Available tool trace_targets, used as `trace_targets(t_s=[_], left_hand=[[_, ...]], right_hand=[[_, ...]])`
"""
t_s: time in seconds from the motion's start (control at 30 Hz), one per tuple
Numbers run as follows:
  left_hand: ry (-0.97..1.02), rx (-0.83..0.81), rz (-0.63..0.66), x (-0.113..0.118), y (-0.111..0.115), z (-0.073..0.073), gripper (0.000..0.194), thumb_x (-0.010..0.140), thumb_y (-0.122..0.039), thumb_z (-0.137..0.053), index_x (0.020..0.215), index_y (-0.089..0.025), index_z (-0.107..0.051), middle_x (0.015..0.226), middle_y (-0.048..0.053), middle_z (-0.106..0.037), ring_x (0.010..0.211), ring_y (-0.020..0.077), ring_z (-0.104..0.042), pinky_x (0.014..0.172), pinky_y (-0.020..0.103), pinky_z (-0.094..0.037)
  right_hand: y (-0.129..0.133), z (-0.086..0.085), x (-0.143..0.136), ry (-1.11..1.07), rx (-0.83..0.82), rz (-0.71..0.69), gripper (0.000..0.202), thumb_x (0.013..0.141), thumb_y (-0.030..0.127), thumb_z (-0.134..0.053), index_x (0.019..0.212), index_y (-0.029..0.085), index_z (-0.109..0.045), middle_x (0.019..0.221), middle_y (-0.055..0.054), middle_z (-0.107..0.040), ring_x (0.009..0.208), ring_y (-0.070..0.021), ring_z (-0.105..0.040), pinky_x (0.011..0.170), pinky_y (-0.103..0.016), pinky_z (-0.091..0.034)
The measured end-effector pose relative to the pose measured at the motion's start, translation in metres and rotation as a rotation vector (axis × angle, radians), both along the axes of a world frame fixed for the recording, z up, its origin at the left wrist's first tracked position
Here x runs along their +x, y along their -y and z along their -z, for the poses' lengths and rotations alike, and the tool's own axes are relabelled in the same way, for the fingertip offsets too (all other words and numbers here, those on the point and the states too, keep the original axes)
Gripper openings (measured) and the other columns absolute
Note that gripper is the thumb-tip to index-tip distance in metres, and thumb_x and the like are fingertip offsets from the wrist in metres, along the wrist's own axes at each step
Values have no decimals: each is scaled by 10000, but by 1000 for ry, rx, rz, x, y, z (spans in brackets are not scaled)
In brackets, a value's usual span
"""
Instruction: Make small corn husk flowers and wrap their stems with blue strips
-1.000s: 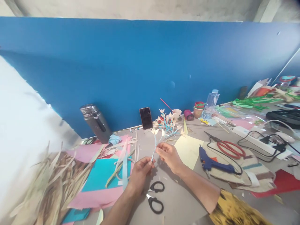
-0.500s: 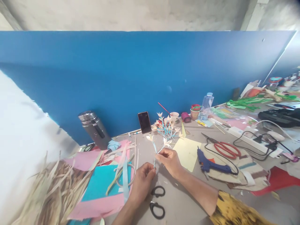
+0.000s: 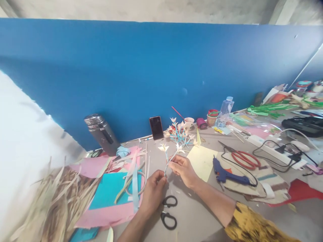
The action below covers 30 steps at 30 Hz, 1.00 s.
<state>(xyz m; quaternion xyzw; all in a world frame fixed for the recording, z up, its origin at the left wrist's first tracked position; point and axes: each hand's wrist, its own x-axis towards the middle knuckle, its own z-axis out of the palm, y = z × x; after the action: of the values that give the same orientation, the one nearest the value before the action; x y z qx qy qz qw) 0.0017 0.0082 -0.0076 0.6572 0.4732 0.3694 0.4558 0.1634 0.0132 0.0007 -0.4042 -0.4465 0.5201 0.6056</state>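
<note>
Between my hands stands an artificial flower stem (image 3: pixel 167 161), pale blue and forked, with a whitish bloom on each branch. My left hand (image 3: pixel 154 190) is closed, pinching the stem's lower end between thumb and fingers. Higher up, near the fork, my right hand (image 3: pixel 183 170) has its thumb and fingertips closed on the same stem. Black-handled scissors (image 3: pixel 169 220) lie just below my hands, their blades hard to make out beside my left hand. Behind the stem is a cluster of similar pale flowers (image 3: pixel 180 134) on blue stems.
Left are a dark flask (image 3: pixel 103 136), dried leaf strips (image 3: pixel 47 205) and blue and pink sheets (image 3: pixel 108 191). A phone (image 3: pixel 156 128) leans at the back. Right lie yellow paper (image 3: pixel 202 161), a blue glue gun (image 3: pixel 229 174), red-handled scissors (image 3: pixel 246 159) and a corded power strip (image 3: pixel 275 151).
The camera view has tilted slightly. Both hands still hold the flower stem; its right branch now stands a little more upright, and my right hand's fingers have shifted slightly.
</note>
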Motion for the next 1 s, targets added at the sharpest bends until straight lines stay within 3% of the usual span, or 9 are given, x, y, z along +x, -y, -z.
trace_targets(t_s=[0.17,0.4,0.53,0.7,1.0], left_hand=[[-53,-13,24,-1,-2,3,174,832,-350,-542,742,-203,-563,639,-33,-516,599,144,-452,603,261,-363],[-11,-44,41,-1,-2,2,179,831,-368,-576,773,-198,-579,645,-32,-552,576,132,-453,587,251,-363],[65,-111,74,1,-4,4,191,822,-368,-613,760,-189,-588,649,-18,-567,581,126,-463,586,245,-376],[108,-155,91,3,-5,5,174,816,-339,-625,746,-182,-598,652,-12,-582,576,118,-474,593,244,-392],[72,-65,2,0,-6,5,180,791,-341,-654,761,-167,-688,697,7,-644,585,123,-504,603,248,-416]], right_hand=[[-3,-2,3,102,4,94,235,659,377,-760,734,190,-638,598,49,-526,510,-92,-419,487,-232,-337],[5,4,-4,264,103,253,130,760,325,-681,772,201,-645,608,39,-571,550,-115,-496,555,-244,-411],[9,3,-7,262,148,262,137,792,338,-666,771,205,-641,691,12,-642,597,-127,-543,601,-250,-448],[8,0,-7,228,139,280,143,779,330,-667,734,198,-635,673,18,-632,578,-118,-533,591,-240,-447],[14,-7,-9,292,151,238,134,775,329,-620,748,199,-639,626,18,-616,542,-124,-549,552,-232,-462]])
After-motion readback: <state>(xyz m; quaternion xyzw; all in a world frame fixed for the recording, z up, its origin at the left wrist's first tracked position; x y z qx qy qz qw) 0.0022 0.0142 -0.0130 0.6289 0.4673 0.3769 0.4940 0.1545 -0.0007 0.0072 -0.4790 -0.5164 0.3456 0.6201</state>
